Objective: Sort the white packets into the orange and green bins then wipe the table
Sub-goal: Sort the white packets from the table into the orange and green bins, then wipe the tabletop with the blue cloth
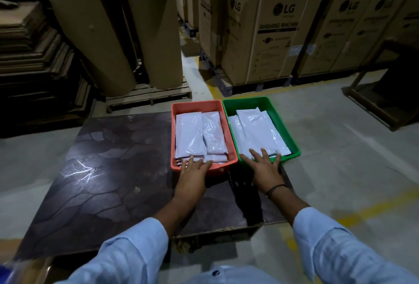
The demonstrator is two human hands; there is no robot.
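a dark table (pixel 108 166) with a mottled, glossy top is seen in a dim storeroom with a grey concrete floor marked by yellow lines. large cardboard rolls (pixel 127 23) are stood on a wooden pallet behind the table, flattened cardboard is stacked at the far left, and washing machine cartons (pixel 269 27) are ranged at the back right. two bins are set side by side, touching, at the table's far right corner: one orange bin (pixel 173 125) and one green bin (pixel 292 141). white packets (pixel 189 135) are laid flat in both; at least three can be counted in each, more being hidden beneath. the left hand (pixel 192 168) is spread open, fingers flat over the near rim of the orange bin. the right hand (pixel 264 166) is likewise open, fingers splayed on the near rim of the green bin. one dark band (pixel 275 188) is worn on the right wrist, and pale blue sleeves (pixel 127 252) are worn on both arms.
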